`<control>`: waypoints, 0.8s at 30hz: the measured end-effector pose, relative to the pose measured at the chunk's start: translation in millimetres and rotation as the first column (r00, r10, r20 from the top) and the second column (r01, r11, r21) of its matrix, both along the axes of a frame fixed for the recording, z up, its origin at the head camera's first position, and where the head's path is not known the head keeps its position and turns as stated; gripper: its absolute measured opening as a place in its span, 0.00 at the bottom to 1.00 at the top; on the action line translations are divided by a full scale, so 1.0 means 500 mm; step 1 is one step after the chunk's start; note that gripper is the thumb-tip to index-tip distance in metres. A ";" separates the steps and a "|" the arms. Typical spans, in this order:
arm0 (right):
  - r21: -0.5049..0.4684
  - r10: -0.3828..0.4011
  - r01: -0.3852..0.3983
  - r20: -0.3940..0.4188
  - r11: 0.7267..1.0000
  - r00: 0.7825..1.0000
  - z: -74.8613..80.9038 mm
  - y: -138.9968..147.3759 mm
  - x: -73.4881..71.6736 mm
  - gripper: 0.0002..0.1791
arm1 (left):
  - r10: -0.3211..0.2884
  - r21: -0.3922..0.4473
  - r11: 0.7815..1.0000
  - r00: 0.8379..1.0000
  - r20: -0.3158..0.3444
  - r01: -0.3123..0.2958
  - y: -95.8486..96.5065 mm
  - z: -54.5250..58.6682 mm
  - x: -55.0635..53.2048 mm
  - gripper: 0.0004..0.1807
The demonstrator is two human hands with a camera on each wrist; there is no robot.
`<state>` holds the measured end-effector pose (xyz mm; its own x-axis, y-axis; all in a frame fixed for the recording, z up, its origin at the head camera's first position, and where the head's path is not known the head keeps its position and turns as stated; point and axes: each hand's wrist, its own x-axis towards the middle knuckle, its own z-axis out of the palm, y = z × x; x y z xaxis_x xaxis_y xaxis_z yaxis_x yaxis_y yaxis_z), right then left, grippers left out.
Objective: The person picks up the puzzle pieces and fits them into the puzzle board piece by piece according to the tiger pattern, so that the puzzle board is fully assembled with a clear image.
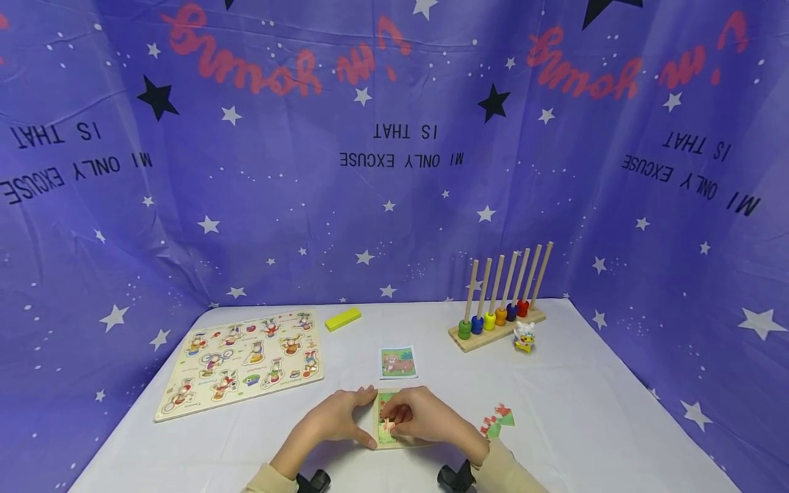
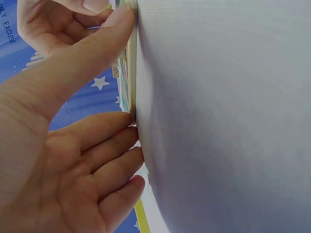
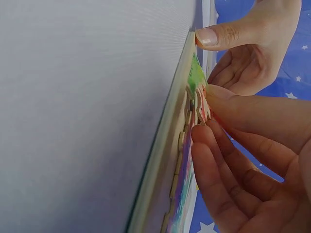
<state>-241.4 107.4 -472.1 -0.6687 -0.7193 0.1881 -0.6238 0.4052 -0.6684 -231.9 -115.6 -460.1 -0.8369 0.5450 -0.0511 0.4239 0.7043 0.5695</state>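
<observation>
A small wooden puzzle board (image 1: 388, 445) with a green picture lies on the white table in front of me. My left hand (image 1: 335, 414) holds it by its left side, thumb at the near corner and fingertips at the far one. In the right wrist view, my right hand (image 3: 252, 150) pinches a red-and-white puzzle piece (image 3: 201, 104) tilted over the board. Other pieces sit inside the board there, while in the head view my right hand covers much of its right part. Loose red and green puzzle pieces (image 1: 498, 420) lie beside my right forearm.
A picture card (image 1: 398, 363) lies just beyond the board. To the left are a large peg puzzle (image 1: 243, 356) and a yellow block (image 1: 342, 319). A peg rack (image 1: 468, 342) with coloured beads stands at the back right, a small toy figure (image 1: 524, 337) before it.
</observation>
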 end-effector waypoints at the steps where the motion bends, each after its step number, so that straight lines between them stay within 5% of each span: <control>1: 0.003 -0.002 0.002 -0.001 1.000 1.000 0.001 0.000 0.000 0.12 | -0.001 0.002 1.000 1.000 0.000 0.001 0.000 0.000 -0.001 0.50; 24: 0.079 0.000 0.002 -0.027 0.997 1.000 0.014 0.015 -0.006 0.20 | -0.008 -0.001 1.000 1.000 -0.022 0.008 -0.001 -0.004 0.002 0.50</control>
<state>-244.4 114.9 -465.2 -0.6650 -0.7319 0.1486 -0.6404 0.4565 -0.6176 -231.0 -116.3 -462.2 -0.8334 0.5516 -0.0331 0.4420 0.7013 0.5593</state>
